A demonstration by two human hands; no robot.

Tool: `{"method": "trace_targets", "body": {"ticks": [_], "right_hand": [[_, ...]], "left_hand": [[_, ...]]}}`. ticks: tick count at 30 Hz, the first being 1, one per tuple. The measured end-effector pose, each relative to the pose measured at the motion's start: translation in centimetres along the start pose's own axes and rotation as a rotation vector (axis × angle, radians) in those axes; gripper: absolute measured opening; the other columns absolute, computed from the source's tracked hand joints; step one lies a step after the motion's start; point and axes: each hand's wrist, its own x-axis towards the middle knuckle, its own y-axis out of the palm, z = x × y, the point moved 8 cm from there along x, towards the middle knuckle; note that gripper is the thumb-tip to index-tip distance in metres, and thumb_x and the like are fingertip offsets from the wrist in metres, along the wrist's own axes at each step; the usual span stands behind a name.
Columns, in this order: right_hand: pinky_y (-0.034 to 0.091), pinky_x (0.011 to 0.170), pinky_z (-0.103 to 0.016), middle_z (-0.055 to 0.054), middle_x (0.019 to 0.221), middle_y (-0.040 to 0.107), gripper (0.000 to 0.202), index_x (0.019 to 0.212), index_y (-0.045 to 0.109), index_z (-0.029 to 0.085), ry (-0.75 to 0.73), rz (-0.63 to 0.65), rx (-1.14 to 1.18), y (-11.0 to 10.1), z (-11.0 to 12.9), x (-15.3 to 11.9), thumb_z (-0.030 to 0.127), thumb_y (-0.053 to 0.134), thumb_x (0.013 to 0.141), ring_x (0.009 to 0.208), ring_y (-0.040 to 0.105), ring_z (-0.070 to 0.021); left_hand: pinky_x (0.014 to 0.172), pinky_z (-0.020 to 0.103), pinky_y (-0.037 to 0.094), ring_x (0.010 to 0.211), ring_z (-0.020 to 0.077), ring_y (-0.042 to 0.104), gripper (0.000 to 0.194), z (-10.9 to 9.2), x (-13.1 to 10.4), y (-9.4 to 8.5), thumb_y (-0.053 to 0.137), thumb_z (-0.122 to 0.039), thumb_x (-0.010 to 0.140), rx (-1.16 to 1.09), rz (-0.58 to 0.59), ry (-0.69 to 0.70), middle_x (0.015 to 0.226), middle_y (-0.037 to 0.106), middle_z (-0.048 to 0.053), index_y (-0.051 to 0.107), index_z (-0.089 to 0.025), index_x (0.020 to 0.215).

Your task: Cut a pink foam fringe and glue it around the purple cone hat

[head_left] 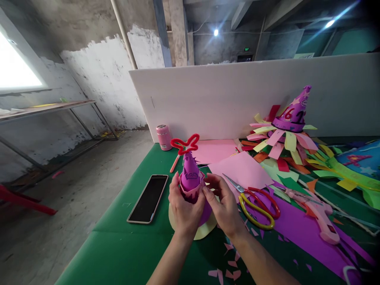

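Note:
A purple cone-shaped party hat (190, 174) stands upright on a pale yellow round brim (204, 230) in front of me. Red fuzzy wire bent into a butterfly shape (185, 145) tops it. A pink zigzag-edged strip (190, 193) runs around the cone. My left hand (187, 208) is closed around the cone's left and front side. On the right, my right hand (224, 206) pinches the end of the pink strip against the cone, thumb and finger together. Both hands hide much of the lower cone.
A phone (148, 198) lies left of the hat, with a pink can (164, 137) behind. To the right are scissors (257, 208), a pink glue gun (319, 213), purple sheet (297, 231) and scraps. A decorated purple hat (292, 113) stands by the white board (225, 99).

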Motion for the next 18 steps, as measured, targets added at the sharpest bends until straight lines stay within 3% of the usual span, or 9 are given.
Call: {"method": "trace_targets", "body": {"ticks": [5,10,14,18], "right_hand": [[0.050,0.080,-0.035,-0.007,0.102,0.062,0.022,0.104,0.056,0.020,-0.001,0.025,-0.024,0.1,0.1,-0.3,0.030,0.055,0.084,0.092,0.060,-0.0203],[0.048,0.087,-0.037,-0.010,0.109,0.061,0.023,0.105,0.059,0.017,-0.103,0.002,-0.151,0.1,0.7,-0.6,0.026,0.052,0.086,0.101,0.057,-0.0219],[0.048,0.087,-0.037,-0.009,0.109,0.061,0.023,0.106,0.059,0.018,-0.130,-0.005,-0.179,0.2,0.6,-0.7,0.025,0.052,0.086,0.102,0.057,-0.0213],[0.050,0.081,-0.033,-0.005,0.099,0.063,0.018,0.102,0.059,0.021,-0.093,-0.032,-0.133,0.0,0.3,-0.5,0.027,0.055,0.085,0.093,0.060,-0.0188]], "left_hand": [[0.086,0.047,0.045,0.103,0.0289,0.055,0.066,-0.3,-0.1,-0.1,0.068,-0.038,0.068,0.008,-0.060,0.107,0.112,0.055,0.014,0.041,-0.017,0.125],[0.087,0.048,0.046,0.104,0.0289,0.054,0.065,-0.3,-0.2,0.1,0.068,-0.036,0.068,0.031,-0.061,0.171,0.112,0.053,0.012,0.040,-0.020,0.125],[0.090,0.048,0.044,0.109,0.0296,0.052,0.066,-0.9,-0.5,-0.1,0.066,-0.033,0.069,0.057,0.000,0.239,0.116,0.049,0.014,0.038,-0.019,0.127],[0.089,0.045,0.045,0.112,0.0272,0.049,0.056,-1.1,-0.5,-0.6,0.059,-0.028,0.075,0.002,0.154,0.269,0.119,0.048,0.014,0.038,-0.020,0.127]]}}
